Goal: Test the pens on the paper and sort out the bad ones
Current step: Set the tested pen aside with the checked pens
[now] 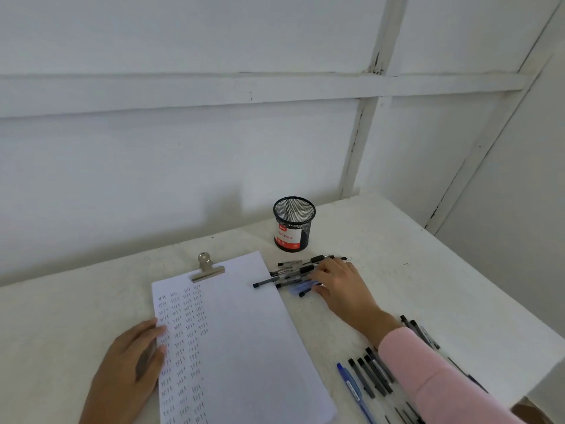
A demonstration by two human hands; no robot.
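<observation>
right hand (334, 281): fingers spread flat on pens (290, 273), gripping none | pens: just right of paper (244, 332), near cup (294, 223), well in from table's (428, 270) right edge | left hand (134, 362): flat on paper's left edge

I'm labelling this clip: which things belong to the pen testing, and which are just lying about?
In the job: paper, pressed by left hand; pen pile under right hand; pen row by the sleeve.
Lying about: mesh cup, untouched.
</observation>
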